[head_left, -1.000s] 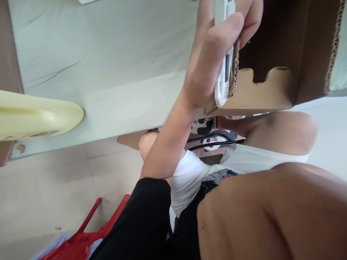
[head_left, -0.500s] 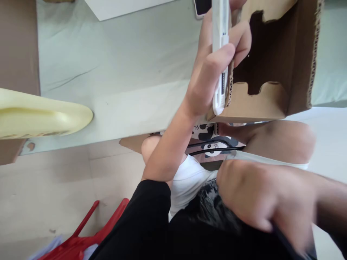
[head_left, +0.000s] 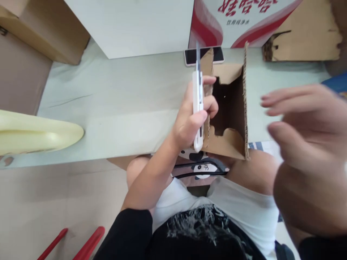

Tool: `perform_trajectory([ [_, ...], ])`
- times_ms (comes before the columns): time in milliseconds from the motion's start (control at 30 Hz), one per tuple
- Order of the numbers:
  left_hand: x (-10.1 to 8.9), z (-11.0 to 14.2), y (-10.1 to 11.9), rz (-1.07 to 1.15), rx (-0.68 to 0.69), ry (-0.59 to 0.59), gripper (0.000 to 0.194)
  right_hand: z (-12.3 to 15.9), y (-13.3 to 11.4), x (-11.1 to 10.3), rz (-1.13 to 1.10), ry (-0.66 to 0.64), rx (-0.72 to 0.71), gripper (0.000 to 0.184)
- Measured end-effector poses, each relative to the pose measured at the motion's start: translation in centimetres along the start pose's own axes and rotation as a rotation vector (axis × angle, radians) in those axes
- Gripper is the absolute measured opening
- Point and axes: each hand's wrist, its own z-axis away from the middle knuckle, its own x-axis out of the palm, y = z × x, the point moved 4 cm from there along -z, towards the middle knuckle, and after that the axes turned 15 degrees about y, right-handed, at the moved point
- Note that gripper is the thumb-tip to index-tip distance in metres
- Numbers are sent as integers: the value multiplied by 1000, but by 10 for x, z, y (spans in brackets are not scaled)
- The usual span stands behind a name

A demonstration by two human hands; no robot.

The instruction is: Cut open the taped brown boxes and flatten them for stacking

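Apart, hands [head_left: 187, 122] either side of carton [head_left: 230, 112]

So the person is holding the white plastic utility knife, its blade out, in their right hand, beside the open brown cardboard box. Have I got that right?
Not quite: the head view shows the white plastic utility knife, its blade out, in the person's left hand, not the right, beside the open brown cardboard box.
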Motion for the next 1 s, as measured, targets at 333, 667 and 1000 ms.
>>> perform_trajectory([
  [333, 15, -6, 12, -260, 243, -116, 44, -16, 63, 31, 47, 308, 13, 22],
  [667, 31, -13, 14, -541, 149, -202, 32, -17, 55, 41, 151, 162, -152, 47],
  [1000, 12, -27, 6, -505, 164, -277, 37, -11, 104, 13, -248, 744, 108, 13],
])
